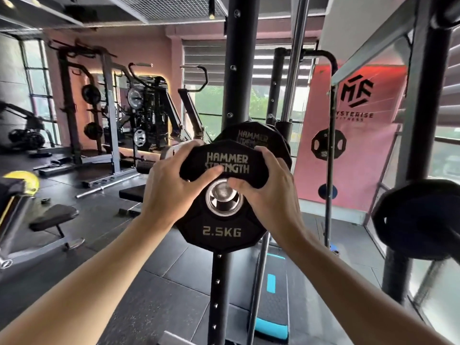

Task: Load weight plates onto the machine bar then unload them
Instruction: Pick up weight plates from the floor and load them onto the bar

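A black 2.5 kg weight plate (221, 231) marked HAMMER STRENGTH faces me at the centre of the view. The chrome end of the machine bar (223, 198) shows through its hub. My left hand (171, 188) grips the plate's upper left edge, thumb across the lettering. My right hand (270, 192) grips its upper right edge, thumb near the hub. A larger black plate (258, 135) sits just behind it, partly hidden; what it hangs on is not visible.
A black upright post (236, 58) with holes rises behind the plates. Another dark plate (420, 217) hangs at the right on a second post (423, 120). A bench (53, 215) stands left, a loose barbell (107, 185) lies on the floor, and a blue-edged step (272, 307) is below.
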A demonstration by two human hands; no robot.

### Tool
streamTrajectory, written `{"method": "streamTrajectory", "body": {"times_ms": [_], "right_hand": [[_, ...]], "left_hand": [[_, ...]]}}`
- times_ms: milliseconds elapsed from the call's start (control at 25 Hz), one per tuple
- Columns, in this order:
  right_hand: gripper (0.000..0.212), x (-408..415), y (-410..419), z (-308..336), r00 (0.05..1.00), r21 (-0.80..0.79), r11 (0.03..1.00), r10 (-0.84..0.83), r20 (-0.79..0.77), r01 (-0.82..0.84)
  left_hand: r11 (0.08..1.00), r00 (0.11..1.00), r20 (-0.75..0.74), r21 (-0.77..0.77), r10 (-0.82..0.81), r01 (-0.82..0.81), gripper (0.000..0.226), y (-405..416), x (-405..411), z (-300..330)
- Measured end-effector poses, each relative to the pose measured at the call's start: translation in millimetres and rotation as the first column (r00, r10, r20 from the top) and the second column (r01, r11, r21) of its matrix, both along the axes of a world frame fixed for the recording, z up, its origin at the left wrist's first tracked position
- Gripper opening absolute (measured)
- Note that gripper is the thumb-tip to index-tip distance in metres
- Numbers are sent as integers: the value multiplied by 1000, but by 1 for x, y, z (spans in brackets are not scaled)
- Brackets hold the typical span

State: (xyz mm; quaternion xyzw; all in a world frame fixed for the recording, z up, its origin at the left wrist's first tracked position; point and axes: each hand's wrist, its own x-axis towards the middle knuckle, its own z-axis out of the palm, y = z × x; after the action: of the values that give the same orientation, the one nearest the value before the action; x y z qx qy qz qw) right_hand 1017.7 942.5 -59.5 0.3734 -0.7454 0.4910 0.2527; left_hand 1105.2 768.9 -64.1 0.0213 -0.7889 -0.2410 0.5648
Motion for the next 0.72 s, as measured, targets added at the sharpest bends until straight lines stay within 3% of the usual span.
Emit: {"method": "streamTrajectory", "body": {"times_ms": [200,400,480,600,640,720], "right_hand": [[82,-17,-16,-1,997,0,999,-39,-67,39],[91,-31,-15,-2,963,124,990,-38,-268,73],[100,-47,-19,-2,953,191,975,-52,-299,113],[121,-74,-24,-3,947,309,926,-123,-296,217],[131,-81,-26,-4,945,347,903,-157,-288,255],[145,-90,-30,-6,935,390,865,-214,-283,316]], "left_hand": [[999,999,17,-1,50,-50,64,-21,-29,-6],[986,966,200,5,-162,165,61,-33,-41,-9],[972,916,361,-83,-177,221,74,-38,-50,3],[948,840,542,-259,-16,185,122,-43,-77,13],[934,850,524,-322,42,152,123,-44,-89,11],[903,913,396,-420,97,86,100,-42,-112,3]]}}
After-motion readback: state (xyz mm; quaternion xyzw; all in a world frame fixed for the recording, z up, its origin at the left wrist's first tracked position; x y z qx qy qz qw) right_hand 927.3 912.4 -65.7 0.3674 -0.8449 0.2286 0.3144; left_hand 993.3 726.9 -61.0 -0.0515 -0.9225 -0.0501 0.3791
